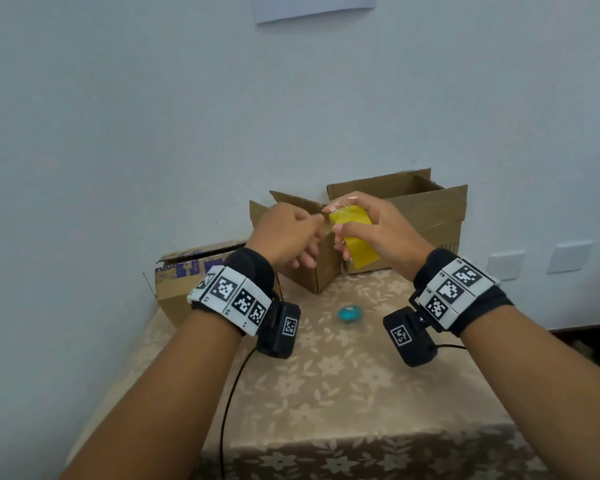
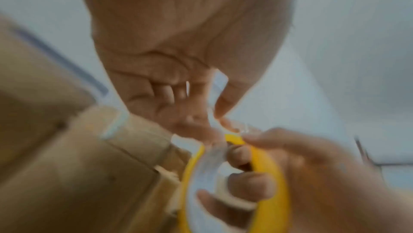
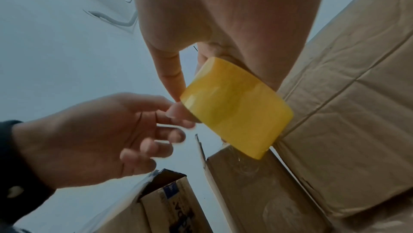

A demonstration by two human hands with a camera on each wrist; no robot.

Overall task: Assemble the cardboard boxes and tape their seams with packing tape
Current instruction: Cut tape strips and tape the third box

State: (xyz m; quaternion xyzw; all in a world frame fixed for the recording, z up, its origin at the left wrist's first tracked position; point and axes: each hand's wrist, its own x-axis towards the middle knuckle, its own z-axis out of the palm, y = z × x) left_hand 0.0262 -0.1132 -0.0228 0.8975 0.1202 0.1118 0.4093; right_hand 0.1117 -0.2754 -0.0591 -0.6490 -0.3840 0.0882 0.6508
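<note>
R hand (image 1: 371, 233) grips the yellow tape roll (image 1: 354, 237) above the table, in front of the open boxes (image 1: 413, 216); L hand (image 1: 288, 237) pinches at its edge — prob. freeing the tape end. Next: peel a strip, carry it to a seam.

Yellow tape roll (image 1: 355, 237), brown cardboard boxes (image 1: 426, 216), beige floral tablecloth (image 1: 343, 386), small turquoise object (image 1: 347, 313)

bare tablecloth (image 1: 326, 393) in front; three boxes (image 1: 426, 216) along the wall, blue object (image 1: 347, 314) between
</note>
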